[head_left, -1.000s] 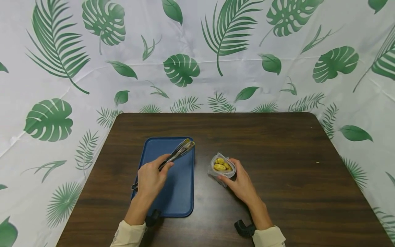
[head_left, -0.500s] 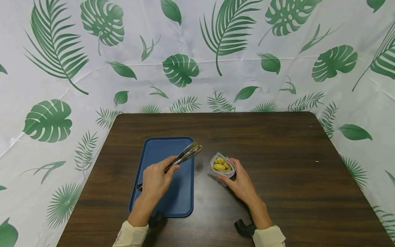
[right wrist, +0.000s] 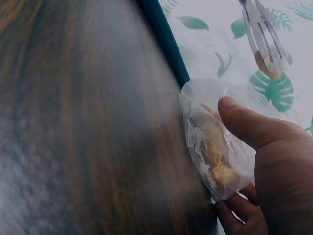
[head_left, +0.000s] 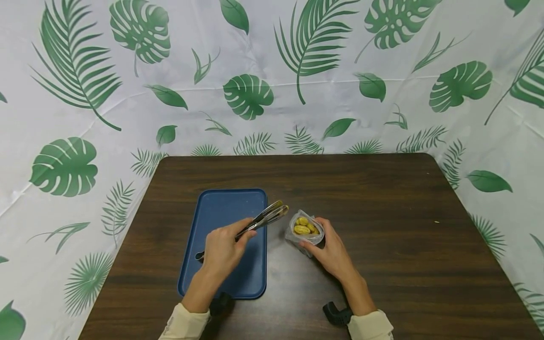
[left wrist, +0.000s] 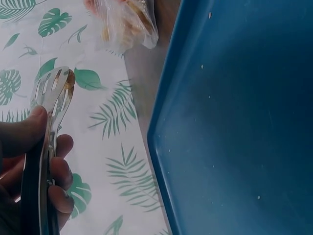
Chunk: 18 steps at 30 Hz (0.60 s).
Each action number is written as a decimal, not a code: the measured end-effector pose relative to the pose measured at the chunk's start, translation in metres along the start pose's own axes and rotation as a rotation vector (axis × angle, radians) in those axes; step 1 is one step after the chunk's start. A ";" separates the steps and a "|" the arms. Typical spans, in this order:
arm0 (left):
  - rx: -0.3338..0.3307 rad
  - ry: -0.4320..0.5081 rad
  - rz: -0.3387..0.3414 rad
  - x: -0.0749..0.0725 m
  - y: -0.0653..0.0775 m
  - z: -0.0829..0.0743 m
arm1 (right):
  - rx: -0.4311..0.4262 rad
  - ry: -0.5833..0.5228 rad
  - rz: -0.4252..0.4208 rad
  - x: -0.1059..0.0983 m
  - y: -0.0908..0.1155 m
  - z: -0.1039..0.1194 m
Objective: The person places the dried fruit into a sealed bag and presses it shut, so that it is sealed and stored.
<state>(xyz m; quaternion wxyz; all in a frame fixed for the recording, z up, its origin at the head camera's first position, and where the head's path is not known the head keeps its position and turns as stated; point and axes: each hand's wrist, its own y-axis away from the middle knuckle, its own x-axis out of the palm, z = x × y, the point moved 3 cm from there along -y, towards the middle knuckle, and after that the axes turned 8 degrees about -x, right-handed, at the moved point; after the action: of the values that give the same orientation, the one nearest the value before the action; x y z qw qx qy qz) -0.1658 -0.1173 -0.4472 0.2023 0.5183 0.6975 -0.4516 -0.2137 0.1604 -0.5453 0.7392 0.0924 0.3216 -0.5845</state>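
My left hand (head_left: 223, 252) grips metal tongs (head_left: 269, 216) above the blue tray (head_left: 229, 200), their slotted tips pointing right. Between those tips shows a yellow-brown food piece (right wrist: 265, 67), mostly hidden by the metal. My right hand (head_left: 333, 252) holds a clear plastic bag (head_left: 293, 236) upright on the table, thumb on the near side and fingers around the far side. Its mouth faces up, and several golden ridged food pieces (head_left: 302, 230) lie inside; their exact kind is unclear. The tong tips are just left of the bag, apart from it.
The tray lies on a dark wooden table (head_left: 382, 198), left of the bag. Small pale crumbs (left wrist: 258, 197) dot the tray. A tiny yellowish bit (head_left: 437, 222) sits on the table at right. Behind hangs a leaf-print cloth (head_left: 272, 132).
My left hand has moved right and a little toward me with the tongs, from over the tray toward the bag. The right hand and bag have stayed put.
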 end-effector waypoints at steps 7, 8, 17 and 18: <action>0.014 0.009 0.030 0.005 0.002 -0.004 | -0.004 0.007 -0.006 0.000 0.000 0.001; 0.018 0.010 0.031 0.006 0.002 -0.005 | -0.003 0.007 -0.006 0.000 0.000 0.001; 0.069 0.019 0.051 0.012 0.003 -0.013 | 0.004 0.014 -0.006 0.000 0.000 0.000; 0.071 0.021 0.056 0.013 0.003 -0.014 | 0.004 0.015 -0.006 0.000 0.000 0.000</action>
<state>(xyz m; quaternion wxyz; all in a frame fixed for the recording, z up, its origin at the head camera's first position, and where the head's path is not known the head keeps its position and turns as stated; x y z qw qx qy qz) -0.1650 -0.0983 -0.4507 0.1891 0.5490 0.6683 -0.4649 -0.2138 0.1600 -0.5450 0.7347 0.0971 0.3260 -0.5869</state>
